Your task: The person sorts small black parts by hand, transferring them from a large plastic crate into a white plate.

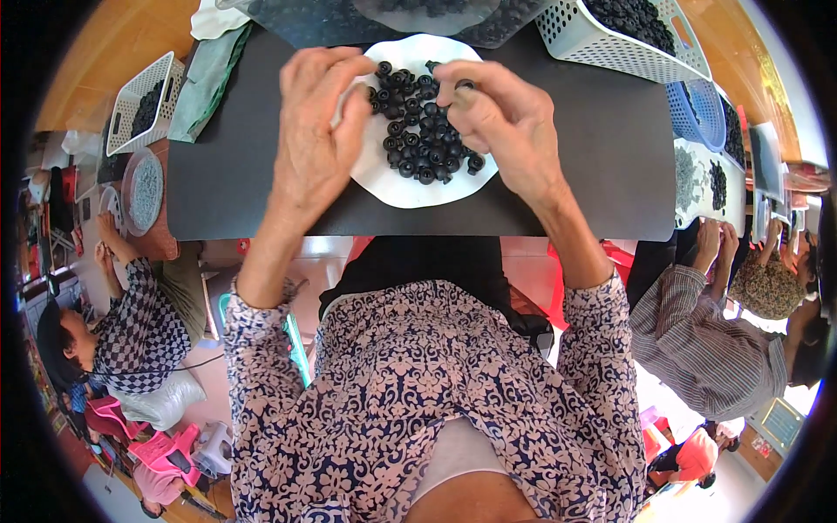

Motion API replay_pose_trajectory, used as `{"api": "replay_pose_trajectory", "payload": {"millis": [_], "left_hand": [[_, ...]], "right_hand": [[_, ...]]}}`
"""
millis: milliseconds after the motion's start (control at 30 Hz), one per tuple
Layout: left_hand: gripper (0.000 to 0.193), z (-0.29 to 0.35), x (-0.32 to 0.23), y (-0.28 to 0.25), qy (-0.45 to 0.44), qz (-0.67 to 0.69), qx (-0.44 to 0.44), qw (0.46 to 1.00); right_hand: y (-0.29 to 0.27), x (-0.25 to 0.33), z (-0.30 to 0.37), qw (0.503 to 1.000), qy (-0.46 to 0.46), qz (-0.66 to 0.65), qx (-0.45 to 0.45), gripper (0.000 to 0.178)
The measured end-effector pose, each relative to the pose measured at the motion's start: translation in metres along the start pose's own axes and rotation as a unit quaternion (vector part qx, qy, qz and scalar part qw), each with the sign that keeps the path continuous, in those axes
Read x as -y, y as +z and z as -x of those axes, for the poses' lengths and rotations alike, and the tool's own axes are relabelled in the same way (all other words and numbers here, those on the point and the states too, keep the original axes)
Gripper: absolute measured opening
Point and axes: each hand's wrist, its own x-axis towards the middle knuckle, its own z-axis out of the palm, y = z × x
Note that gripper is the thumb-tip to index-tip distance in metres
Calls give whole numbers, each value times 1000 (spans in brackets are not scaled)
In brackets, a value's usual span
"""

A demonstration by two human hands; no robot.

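Observation:
Small round black parts (425, 152) with hollow centres, rubber or plastic by their look, lie heaped on a wavy-edged white plate (397, 193). My left hand (318, 122) is over the plate's left edge, fingers curved and the thumb apart from the forefinger. Its fingertips are close to the heap, and I see nothing held in it. Over the plate's right side, my right hand (514, 126) is closed, with a black round part (465, 85) pinched between thumb and forefinger.
The plate stands on a dark table (602, 157). Beyond it is a clear plastic container (392, 26). White baskets of black parts stand at the right (610, 52) and left (131, 109), with a blue basket (697, 113) further right. Co-workers sit on both sides.

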Motion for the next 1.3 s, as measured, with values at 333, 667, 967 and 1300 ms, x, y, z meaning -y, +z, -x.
{"api": "replay_pose_trajectory", "payload": {"millis": [333, 667, 967, 1300], "left_hand": [[30, -15, 11, 1, 35, -210, 180, 960], [26, -10, 5, 4, 31, -205, 161, 965], [22, -10, 4, -1, 18, -113, 96, 989], [16, -9, -10, -1, -318, 467, 132, 814]], "right_hand": [[-19, -6, -44, 990, 11, 116, 77, 31], [-13, -17, -40, 966, -102, 226, 79, 18], [-8, -13, -37, 947, -192, 246, 70, 18], [-4, -9, -33, 945, -210, 233, 96, 33]]}}
